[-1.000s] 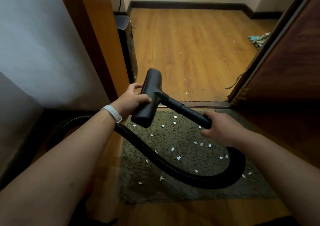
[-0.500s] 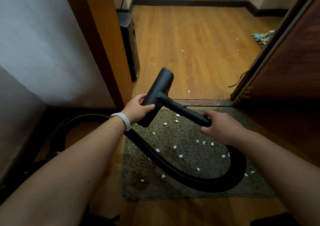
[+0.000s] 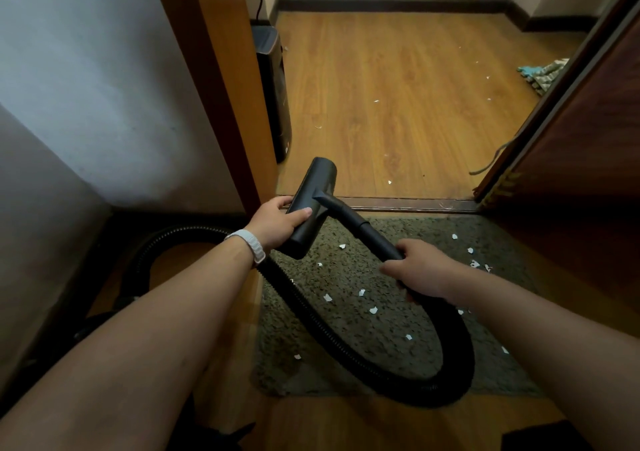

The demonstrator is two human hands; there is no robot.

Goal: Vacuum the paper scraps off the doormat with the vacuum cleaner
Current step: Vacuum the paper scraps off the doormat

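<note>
**A:** Biggest first: warm brown wood-plank floor (image 3: 398,104), running on through the doorway. On it, just this side of the dark threshold strip (image 3: 415,204), an olive-green shaggy doormat (image 3: 374,353). Lies flat, far edge near that strip.

**B:** And across it?

**A:** Black ribbed vacuum hose (image 3: 460,353), looped over the mat's right half and out to the left. Probably left slack for reach.

**B:** Head down yet?

**A:** No. Black bar-shaped plastic nozzle (image 3: 317,194), held above the mat's far left corner, turned almost end-on. Likely for squaring up before lowering. Joined to a black rigid plastic wand (image 3: 363,229).

**B:** Hands?

**A:** Left grip (image 3: 280,223) wrapped round the nozzle's near end, thumb on top. Right grip (image 3: 419,270) closed round the wand's lower end. One steering, one carrying, by the look of it.

**B:** Room to work?

**A:** Tight sideways: orange-brown wooden door frame (image 3: 214,87) close on the left, dark brown door (image 3: 581,173) on the right. Open ahead. Worth shifting the hose off the mat.

**B:** Smallest?

**A:** White torn paper scraps (image 3: 373,310), scattered over the mat, mostly centre and right; a few on the floor beyond. Sweeping not yet begun, seemingly.
</note>
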